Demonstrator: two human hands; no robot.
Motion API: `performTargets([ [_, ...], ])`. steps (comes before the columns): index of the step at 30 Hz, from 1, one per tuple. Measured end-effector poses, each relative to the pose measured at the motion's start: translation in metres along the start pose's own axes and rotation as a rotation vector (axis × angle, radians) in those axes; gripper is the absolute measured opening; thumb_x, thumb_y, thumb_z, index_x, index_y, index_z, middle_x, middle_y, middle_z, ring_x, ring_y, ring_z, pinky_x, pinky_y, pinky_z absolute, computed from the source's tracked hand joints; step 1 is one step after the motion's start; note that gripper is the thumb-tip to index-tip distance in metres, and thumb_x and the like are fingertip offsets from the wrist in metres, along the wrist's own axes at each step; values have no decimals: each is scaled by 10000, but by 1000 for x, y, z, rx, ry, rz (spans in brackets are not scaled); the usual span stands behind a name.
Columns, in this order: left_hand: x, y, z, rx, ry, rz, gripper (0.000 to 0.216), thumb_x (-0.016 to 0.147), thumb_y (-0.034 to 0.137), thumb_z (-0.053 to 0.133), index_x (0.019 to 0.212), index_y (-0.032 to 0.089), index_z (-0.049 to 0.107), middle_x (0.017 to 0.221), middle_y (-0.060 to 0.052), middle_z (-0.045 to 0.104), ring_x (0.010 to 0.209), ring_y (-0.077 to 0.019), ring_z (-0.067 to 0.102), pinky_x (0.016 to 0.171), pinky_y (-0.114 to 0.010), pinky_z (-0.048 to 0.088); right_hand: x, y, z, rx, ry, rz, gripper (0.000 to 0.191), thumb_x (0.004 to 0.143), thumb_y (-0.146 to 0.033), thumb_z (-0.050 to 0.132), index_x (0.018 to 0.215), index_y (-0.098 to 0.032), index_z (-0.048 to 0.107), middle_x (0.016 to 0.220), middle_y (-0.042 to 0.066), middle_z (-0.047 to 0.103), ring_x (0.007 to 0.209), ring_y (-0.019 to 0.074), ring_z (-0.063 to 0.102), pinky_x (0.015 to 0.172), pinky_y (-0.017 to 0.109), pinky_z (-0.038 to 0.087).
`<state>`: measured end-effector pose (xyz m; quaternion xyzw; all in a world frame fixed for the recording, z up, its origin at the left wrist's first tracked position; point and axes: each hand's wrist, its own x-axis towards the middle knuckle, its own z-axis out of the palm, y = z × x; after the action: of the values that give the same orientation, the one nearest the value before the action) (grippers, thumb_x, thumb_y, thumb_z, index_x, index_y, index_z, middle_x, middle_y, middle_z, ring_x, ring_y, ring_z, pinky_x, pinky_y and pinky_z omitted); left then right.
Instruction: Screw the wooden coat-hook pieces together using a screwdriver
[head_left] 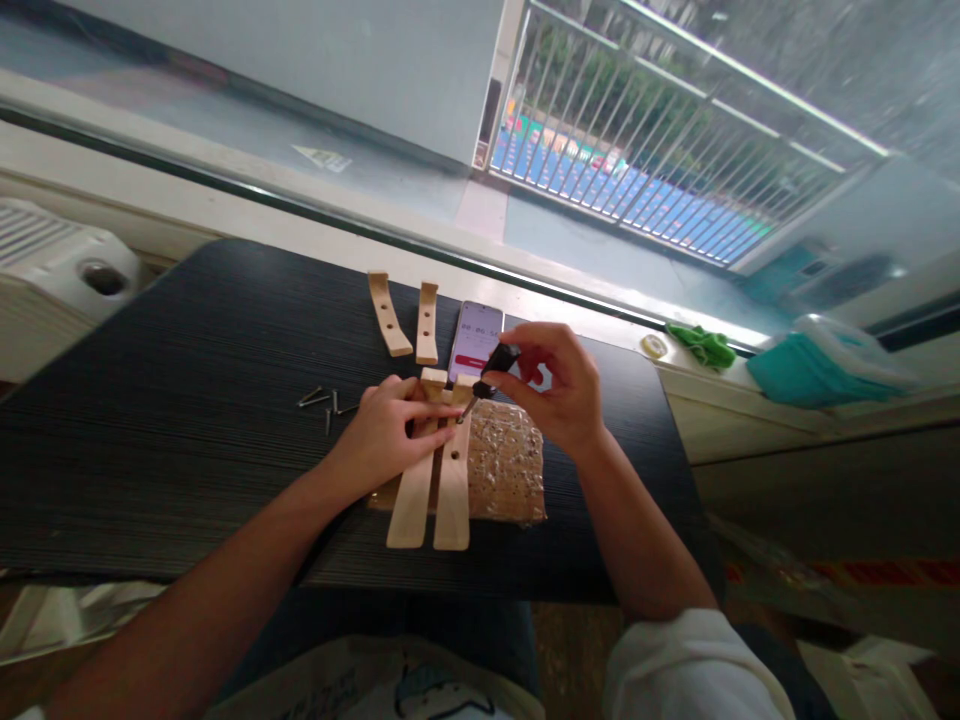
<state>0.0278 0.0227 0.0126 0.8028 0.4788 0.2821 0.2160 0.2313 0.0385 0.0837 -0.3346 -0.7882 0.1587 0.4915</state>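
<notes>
My right hand (559,385) grips a black-handled screwdriver (501,362), tilted with its shaft pointing down left. Its tip meets the upper hole area of the right-hand wooden piece (453,500). My left hand (390,425) lies across that piece and a second wooden piece (412,500) beside it, fingers stretched out near the screwdriver's tip. Whether a screw sits under the tip is too small to make out. Both wooden pieces rest on a cardboard block (510,470) wrapped in clear, pitted tape. Several screws (328,408) lie loose left of my left hand.
Farther back on the black table (187,400) lie two curved wooden pieces with holes, one at left (386,318) and one at right (427,325). A phone (474,335) showing a timer is beside them. A tape roll (654,346) and green cloth (701,345) sit on the sill.
</notes>
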Motion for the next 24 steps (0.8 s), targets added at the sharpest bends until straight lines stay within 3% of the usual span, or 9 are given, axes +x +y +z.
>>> performTargets([
  [8, 0, 1, 0, -20, 8, -10, 221, 782, 319, 732, 1000, 310, 769, 907, -45, 671, 879, -232, 538, 854, -410, 436, 1, 1, -5, 21, -87, -61, 222, 830, -261, 684, 1035, -277, 602, 846, -39, 631, 610, 71, 510, 559, 237, 473],
  [14, 0, 0, 0, -29, 5, -15, 220, 780, 314, 732, 997, 318, 768, 894, -38, 666, 875, -231, 533, 860, -415, 427, 3, -1, -13, -33, -187, -81, 288, 878, -137, 526, 1128, -271, 572, 936, -20, 682, 648, 76, 553, 574, 243, 488],
  [24, 1, 3, -1, -31, 7, -28, 220, 768, 309, 746, 986, 302, 773, 889, -46, 668, 879, -234, 542, 846, -415, 444, 2, -3, -15, -33, -199, 2, 240, 881, -201, 583, 1108, -276, 590, 982, -38, 731, 604, 67, 540, 580, 244, 498],
])
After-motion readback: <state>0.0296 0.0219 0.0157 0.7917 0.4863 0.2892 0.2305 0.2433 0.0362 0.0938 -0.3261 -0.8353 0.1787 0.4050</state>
